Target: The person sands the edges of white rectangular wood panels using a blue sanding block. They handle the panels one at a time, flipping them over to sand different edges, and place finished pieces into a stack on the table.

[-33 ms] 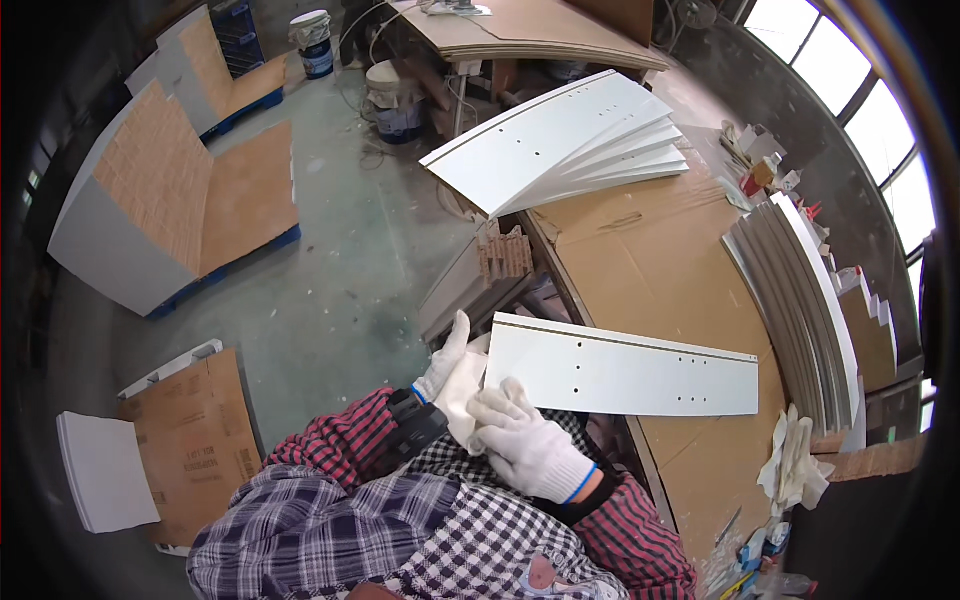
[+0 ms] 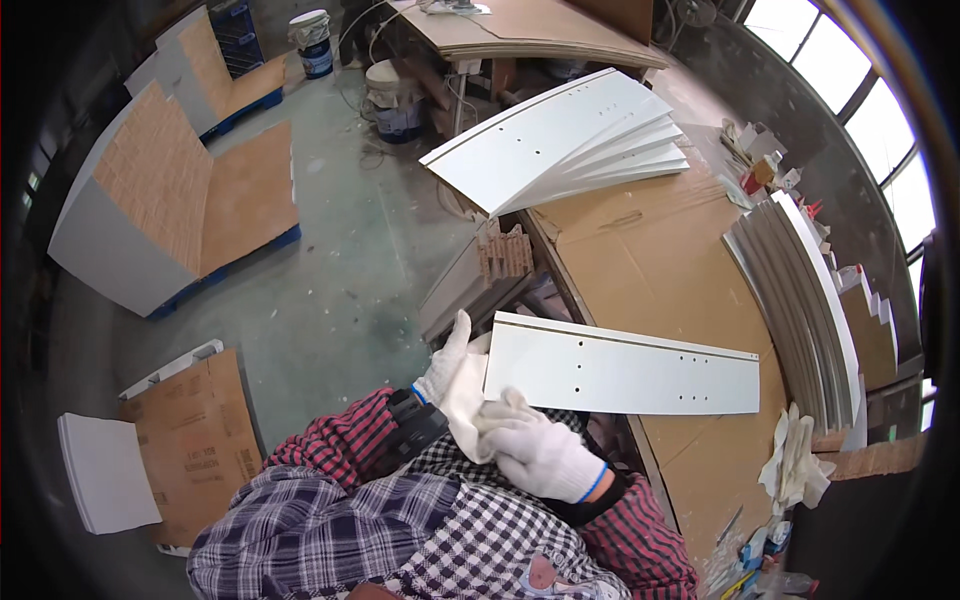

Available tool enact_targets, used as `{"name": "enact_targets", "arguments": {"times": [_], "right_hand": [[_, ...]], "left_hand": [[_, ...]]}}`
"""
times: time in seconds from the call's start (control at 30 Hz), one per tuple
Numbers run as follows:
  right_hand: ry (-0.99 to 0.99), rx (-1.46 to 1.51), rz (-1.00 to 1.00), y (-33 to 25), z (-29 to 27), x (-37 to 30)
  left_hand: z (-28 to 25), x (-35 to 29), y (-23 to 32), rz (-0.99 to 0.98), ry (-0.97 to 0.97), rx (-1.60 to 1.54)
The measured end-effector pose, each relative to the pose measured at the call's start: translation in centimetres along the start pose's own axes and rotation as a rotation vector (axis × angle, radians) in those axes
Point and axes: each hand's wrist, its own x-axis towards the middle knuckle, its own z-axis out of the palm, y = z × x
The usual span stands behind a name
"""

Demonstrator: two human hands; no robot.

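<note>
Fingers of right hand (image 2: 545,455) curl against white cloth (image 2: 462,402); left hand (image 2: 440,368) points forward; cannot tell either grip. White board (image 2: 635,368): long axis left–right, left end overhanging worktop (image 2: 670,270).

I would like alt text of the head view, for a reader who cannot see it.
A person's white-gloved left hand and right hand handle a pale cloth by the left end of a white panel with holes, overhanging a brown-topped workbench. Farther along lie fanned white panels, and a panel stack is at right.
</note>
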Motion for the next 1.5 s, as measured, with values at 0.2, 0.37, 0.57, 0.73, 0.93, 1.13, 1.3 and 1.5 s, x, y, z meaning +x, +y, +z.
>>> {"name": "enact_targets", "arguments": {"times": [0.2,0.37,0.57,0.73,0.93,1.13,1.3,1.5], "right_hand": [[-0.047,0.19,0.847,-3.1,-2.3,-5.9],[0.257,-0.232,0.6,-1.9,-2.6,-4.0],[-0.286,-0.554,0.719,-0.7,2.1,-0.2],[-0.436,-0.448,0.609,-1.2,1.6,-1.6],[-0.082,-0.134,0.656,-0.7,1.6,-5.3],[0.093,-0.119,0.711,-1.0,-0.2,-5.7],[0.086,-0.091,0.693,-0.8,0.5,-5.6],[0.087,-0.078,0.731,-1.1,0.2,-5.9]], "left_hand": [[-1.2,1.3,-0.6,0.047,-0.046,0.024],[-2.0,1.8,-1.6,-0.009,0.051,0.03],[-2.4,2.1,-2.4,0.035,0.065,0.023],[-2.6,1.7,-2.5,0.055,0.113,0.009],[-1.8,1.4,-1.9,0.015,0.059,0.234],[0.6,-0.7,-1.3,-0.04,0.176,0.931],[0.8,-0.6,-1.8,-0.038,0.275,1.03],[-1.6,0.9,-2.7,-0.051,0.388,1.193]]}}
